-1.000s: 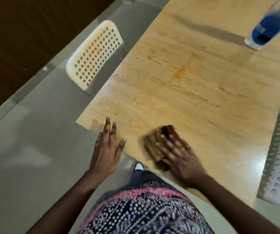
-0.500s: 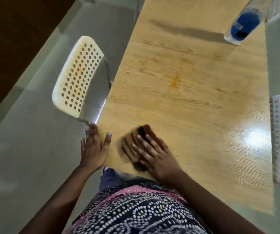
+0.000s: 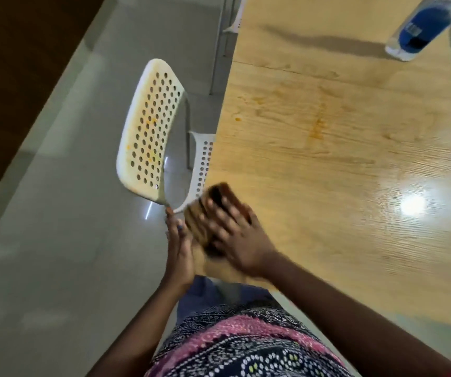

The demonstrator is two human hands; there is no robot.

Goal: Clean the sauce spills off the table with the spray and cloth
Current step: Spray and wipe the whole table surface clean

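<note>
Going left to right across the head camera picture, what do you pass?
White perforated chair → left hand → cloth → orange sauce smear → blue spray bottle.

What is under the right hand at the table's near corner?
A brown cloth lies under the right hand, pressed onto the wooden table at its corner. Motion blur hides the cloth's detail, and the table surface beneath it is covered, so any sauce there cannot be seen.
</note>
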